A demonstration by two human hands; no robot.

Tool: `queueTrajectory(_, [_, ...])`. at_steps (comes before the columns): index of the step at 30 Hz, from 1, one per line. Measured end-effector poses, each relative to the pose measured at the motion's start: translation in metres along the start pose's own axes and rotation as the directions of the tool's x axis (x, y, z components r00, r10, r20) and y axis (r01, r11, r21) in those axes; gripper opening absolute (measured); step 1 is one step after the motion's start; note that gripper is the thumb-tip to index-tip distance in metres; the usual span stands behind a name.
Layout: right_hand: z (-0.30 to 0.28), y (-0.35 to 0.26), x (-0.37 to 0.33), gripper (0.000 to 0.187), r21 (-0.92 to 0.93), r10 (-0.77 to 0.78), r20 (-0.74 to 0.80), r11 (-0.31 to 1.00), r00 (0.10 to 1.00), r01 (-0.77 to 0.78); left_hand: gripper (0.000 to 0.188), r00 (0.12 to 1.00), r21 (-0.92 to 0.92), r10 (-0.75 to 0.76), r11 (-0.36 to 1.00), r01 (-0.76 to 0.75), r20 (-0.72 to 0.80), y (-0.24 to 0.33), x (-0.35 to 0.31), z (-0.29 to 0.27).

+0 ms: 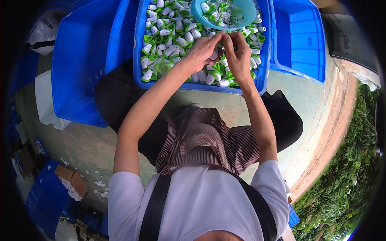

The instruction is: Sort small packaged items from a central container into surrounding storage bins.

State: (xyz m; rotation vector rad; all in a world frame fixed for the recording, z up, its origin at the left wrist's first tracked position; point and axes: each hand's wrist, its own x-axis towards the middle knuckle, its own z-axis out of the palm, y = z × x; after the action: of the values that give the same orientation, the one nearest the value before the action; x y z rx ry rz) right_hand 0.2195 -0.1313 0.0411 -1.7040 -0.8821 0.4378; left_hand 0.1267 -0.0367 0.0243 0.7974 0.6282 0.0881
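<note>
Over a blue crate [140, 48] full of white and green plastic parts [165, 32], both my hands meet at the fingertips. My left hand [204, 51] is closed, its thumb and index finger pinched together near the other hand. A greyish, see-through piece shows under its palm, but its kind is unclear. My right hand [239, 52] pinches at the same spot with bent fingers. Whatever small thing lies between the fingertips is hidden. Just beyond them, a turquoise bowl [196, 12] rests on the parts, with clear plastic pieces [225, 16] inside.
On the left stands a deep blue bin [80, 60], with a white box [45, 96] beside it. Another blue bin [307, 40] adjoins the crate on the right. A cardboard box [72, 178] lies at the lower left. Green plants [341, 172] grow past the floor's right edge.
</note>
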Motion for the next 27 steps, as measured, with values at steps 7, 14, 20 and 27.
queueTrajectory(7, [-0.016, -0.019, 0.038, 0.019, 0.229, 0.324, 0.491, 0.848, 0.809, -0.479, 0.039, 0.974, 0.04, 0.189, 0.98, -0.195, 0.127, 0.02, -0.013, -0.015])
queueTrajectory(14, [0.003, -0.001, 0.095, 0.026, 0.139, 0.091, 0.043, 0.986, 0.995, -0.096, 0.031, 0.927, 0.355, 0.371, 0.874, -0.332, -0.048, 0.081, -0.079, -0.027])
queueTrajectory(20, [-0.01, 0.001, 0.042, 0.012, -0.484, -0.086, 0.269, 0.849, 0.959, 0.212, 0.027, 0.64, 0.67, 0.525, 0.742, -0.022, -0.561, 0.131, -0.167, -0.156])
queueTrajectory(27, [0.008, 0.058, 0.03, 0.024, -0.682, -0.251, 0.566, 0.393, 0.786, 0.617, 0.054, 0.449, 0.845, 0.809, 0.106, 0.524, -0.38, 0.106, -0.213, -0.237])
